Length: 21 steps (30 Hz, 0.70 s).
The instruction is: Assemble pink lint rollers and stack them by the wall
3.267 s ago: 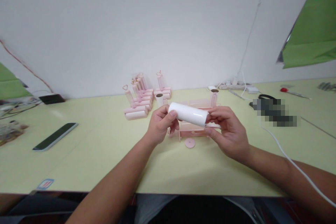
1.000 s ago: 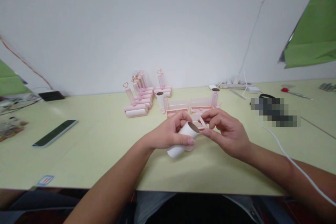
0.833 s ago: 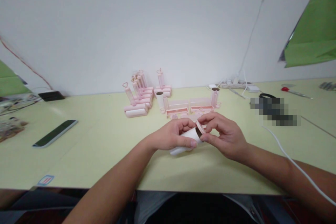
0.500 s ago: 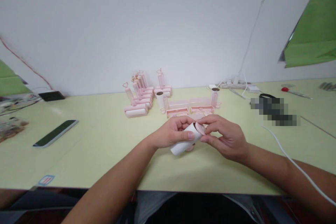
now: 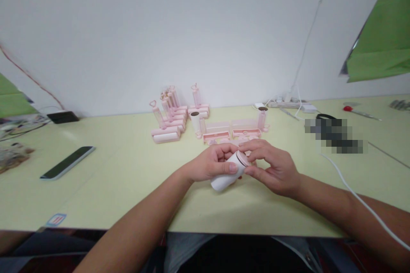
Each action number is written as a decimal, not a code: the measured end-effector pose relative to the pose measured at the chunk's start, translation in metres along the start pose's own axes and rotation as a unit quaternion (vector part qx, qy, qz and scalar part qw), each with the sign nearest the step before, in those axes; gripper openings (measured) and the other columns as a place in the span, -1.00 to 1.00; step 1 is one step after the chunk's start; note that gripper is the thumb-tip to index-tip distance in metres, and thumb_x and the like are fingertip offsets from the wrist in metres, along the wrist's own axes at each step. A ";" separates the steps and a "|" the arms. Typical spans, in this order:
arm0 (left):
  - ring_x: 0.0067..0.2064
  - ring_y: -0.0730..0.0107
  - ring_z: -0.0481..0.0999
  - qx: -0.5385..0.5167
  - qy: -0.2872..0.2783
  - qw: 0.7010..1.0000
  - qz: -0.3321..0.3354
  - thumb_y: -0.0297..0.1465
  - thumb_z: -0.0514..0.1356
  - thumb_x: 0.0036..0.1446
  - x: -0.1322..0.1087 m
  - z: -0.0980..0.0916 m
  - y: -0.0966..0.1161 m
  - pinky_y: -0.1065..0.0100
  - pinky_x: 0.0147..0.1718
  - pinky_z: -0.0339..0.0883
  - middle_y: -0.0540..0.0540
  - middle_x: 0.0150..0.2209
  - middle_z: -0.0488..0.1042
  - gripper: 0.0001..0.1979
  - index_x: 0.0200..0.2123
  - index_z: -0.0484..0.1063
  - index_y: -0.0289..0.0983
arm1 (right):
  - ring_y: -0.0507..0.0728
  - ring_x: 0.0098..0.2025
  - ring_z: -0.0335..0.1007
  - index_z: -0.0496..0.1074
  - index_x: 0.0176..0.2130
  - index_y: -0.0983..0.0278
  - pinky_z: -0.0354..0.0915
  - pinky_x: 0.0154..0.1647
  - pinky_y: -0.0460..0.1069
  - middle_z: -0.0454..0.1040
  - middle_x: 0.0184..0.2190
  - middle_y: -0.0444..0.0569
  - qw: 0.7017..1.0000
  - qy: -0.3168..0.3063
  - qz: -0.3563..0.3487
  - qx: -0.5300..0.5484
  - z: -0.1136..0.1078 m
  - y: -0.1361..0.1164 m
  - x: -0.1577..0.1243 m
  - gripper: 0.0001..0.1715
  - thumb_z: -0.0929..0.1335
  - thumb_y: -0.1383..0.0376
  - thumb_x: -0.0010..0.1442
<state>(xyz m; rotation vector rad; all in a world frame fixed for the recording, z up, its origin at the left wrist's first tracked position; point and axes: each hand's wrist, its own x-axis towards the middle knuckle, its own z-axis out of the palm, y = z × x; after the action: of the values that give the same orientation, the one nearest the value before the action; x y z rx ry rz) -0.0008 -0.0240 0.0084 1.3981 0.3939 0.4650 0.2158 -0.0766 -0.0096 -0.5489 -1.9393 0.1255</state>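
My left hand (image 5: 209,165) is wrapped round a white paper roll (image 5: 226,175), held tilted just above the pale yellow table (image 5: 128,187). My right hand (image 5: 272,166) pinches a small pink round cap (image 5: 242,158) against the roll's upper right end. The cap sits flat on the roll's opening. Both hands are closed on these parts.
Behind my hands lie pink plastic frames (image 5: 232,131) and upright rolls (image 5: 196,124). A stack of finished pink rollers (image 5: 169,121) stands further back. A black phone (image 5: 68,161) lies at the left. A white cable (image 5: 352,192) runs along my right forearm. A power strip (image 5: 285,103) and red-handled tool (image 5: 358,113) lie at the back right.
The roll was held level between both hands, then tipped down in my left hand. My right hand brought the pink cap to the roll's open end, where it now sits.
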 end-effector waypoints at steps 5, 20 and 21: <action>-0.32 0.34 0.59 -0.003 -0.002 1.000 0.010 -0.24 0.41 0.00 -0.001 0.001 0.002 0.42 -0.37 0.44 -0.19 -0.22 0.56 -0.51 -0.06 0.38 -0.33 | 0.22 -0.03 0.47 0.36 -0.08 0.18 0.41 -0.03 0.13 0.52 -0.07 0.08 1.000 0.005 0.023 -0.007 0.001 -0.001 -0.003 -0.75 0.40 0.27 0.21; -0.29 0.19 0.62 0.000 0.033 0.999 0.018 -0.22 0.39 0.03 0.000 -0.002 0.003 0.29 -0.36 0.50 -0.21 -0.21 0.54 -0.53 -0.07 0.35 -0.31 | 0.40 0.45 -0.29 -0.32 0.44 0.14 -0.09 0.37 0.40 -0.36 0.47 0.05 0.999 0.009 0.021 -0.038 0.002 -0.005 -0.007 0.10 0.38 0.21 0.19; -0.30 0.19 0.62 0.000 0.034 0.999 0.018 -0.21 0.39 0.02 0.000 -0.002 0.003 0.29 -0.37 0.51 -0.21 -0.21 0.54 -0.52 -0.07 0.35 -0.31 | 0.39 0.46 -0.33 -0.38 0.44 0.16 -0.09 0.37 0.39 -0.41 0.47 0.04 0.999 0.000 0.030 -0.033 0.003 -0.006 -0.008 0.13 0.37 0.20 0.20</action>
<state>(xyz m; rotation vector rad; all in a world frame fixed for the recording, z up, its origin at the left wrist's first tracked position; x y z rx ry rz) -0.0018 -0.0219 0.0108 1.3932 0.4236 0.5424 0.2136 -0.0844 -0.0155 -0.6502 -1.9328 0.0998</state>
